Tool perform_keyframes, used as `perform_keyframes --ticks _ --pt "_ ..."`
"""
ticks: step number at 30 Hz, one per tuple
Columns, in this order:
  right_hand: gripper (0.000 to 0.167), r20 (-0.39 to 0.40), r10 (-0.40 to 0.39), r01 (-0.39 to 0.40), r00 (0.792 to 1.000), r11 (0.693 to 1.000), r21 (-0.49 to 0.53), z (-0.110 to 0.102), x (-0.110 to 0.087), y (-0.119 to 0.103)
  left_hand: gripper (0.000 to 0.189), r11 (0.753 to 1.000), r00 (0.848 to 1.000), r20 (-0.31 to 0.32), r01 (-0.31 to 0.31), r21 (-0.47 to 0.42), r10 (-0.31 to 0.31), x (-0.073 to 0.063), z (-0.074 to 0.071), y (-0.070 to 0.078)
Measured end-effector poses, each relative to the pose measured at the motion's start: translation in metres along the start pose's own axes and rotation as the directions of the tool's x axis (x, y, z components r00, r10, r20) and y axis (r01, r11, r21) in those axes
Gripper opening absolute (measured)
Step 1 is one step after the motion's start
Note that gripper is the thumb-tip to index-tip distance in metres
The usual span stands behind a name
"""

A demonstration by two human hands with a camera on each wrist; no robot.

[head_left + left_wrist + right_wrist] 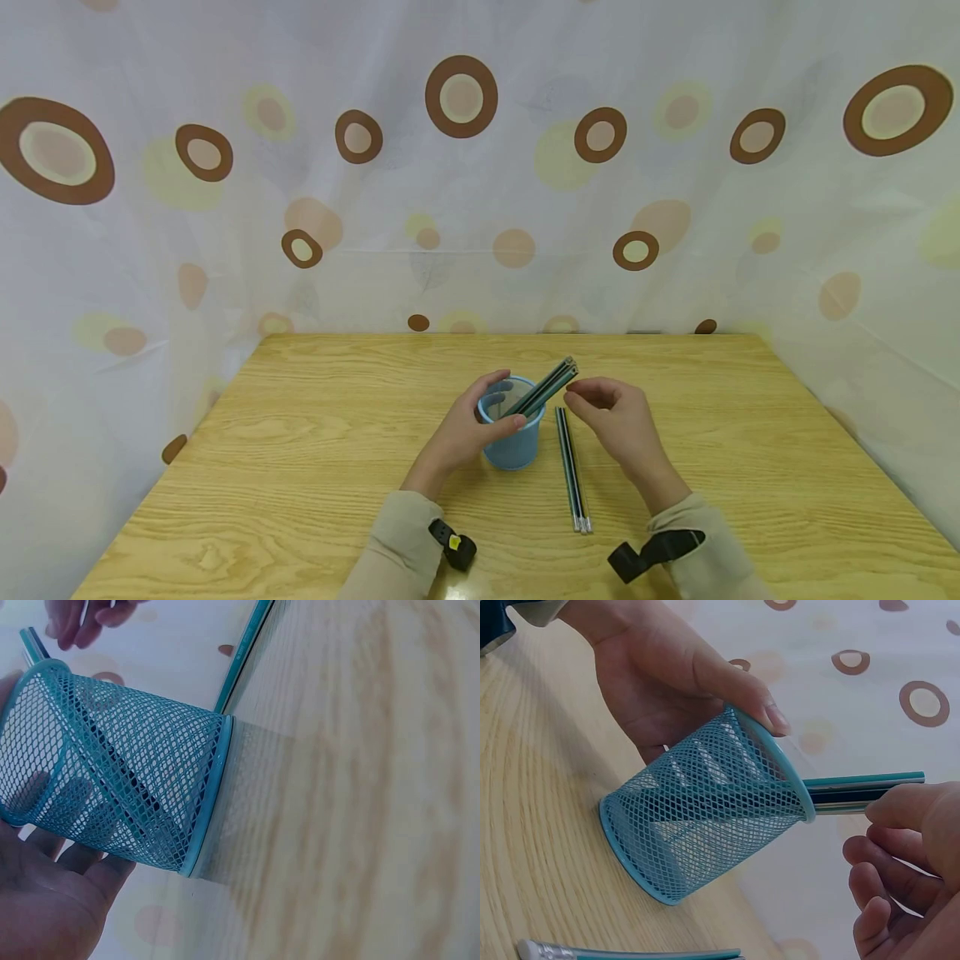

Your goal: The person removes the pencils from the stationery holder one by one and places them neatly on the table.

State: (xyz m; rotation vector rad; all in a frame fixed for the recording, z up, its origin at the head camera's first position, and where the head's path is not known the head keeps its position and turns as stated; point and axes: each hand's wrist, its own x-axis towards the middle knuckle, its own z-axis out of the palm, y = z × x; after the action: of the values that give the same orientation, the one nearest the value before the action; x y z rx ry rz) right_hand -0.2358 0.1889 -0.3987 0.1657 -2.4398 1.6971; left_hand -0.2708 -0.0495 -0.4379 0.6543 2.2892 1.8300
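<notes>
A light-blue mesh pencil cup (pixel 513 450) stands on the wooden table, and a bundle of dark and green pencils (pixel 546 388) leans out of it to the right. My left hand (pixel 467 427) holds the cup from its left side, with the thumb (pixel 769 712) at the rim and the fingers behind the mesh. Close by the upper pencil ends is my right hand (pixel 618 421), its fingers loosely bent; a gap separates it from them in the left wrist view. Several more pencils (pixel 572 471) lie side by side on the table between the cup and my right forearm, eraser ends toward me.
The wooden table (pixel 300 433) reaches back to a white curtain (pixel 480 192) with brown and pastel circles, which also hangs along both sides. A black camera strap (pixel 453 543) sits on my left wrist and another strap (pixel 660 550) on my right.
</notes>
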Motion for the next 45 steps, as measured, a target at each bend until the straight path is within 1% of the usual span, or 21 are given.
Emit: perform_keyframes --ticks 5,12,21,26,33,45 --pt "0.033 0.003 -0.016 0.016 1.000 1.000 -0.023 0.005 0.000 0.001 0.067 1.000 1.000 0.001 -0.001 0.001 0.001 0.000 0.000 0.000" --pt "0.029 0.011 -0.035 0.035 0.999 0.999 -0.017 0.009 -0.002 -0.001 0.066 1.000 1.000 0.002 -0.003 0.001 0.003 -0.001 0.000 0.001" --pt "0.029 0.026 -0.029 0.030 0.999 0.999 -0.039 0.013 -0.003 -0.002 0.067 1.000 1.000 0.004 -0.002 -0.003 0.002 -0.001 0.001 0.003" --pt "0.026 0.028 -0.040 0.042 0.999 0.998 -0.042 0.016 -0.002 0.000 0.067 1.000 1.000 0.006 0.001 -0.005 -0.001 -0.001 0.000 0.002" --pt "0.023 0.027 -0.062 0.063 0.998 0.997 -0.037 0.017 -0.003 0.001 0.067 1.000 1.000 0.008 0.004 -0.004 -0.004 -0.001 0.000 0.002" --pt "0.021 0.022 -0.075 0.075 0.997 0.997 -0.033 0.018 -0.002 0.003 0.067 1.000 1.000 0.002 0.009 0.003 -0.009 -0.001 0.001 0.002"
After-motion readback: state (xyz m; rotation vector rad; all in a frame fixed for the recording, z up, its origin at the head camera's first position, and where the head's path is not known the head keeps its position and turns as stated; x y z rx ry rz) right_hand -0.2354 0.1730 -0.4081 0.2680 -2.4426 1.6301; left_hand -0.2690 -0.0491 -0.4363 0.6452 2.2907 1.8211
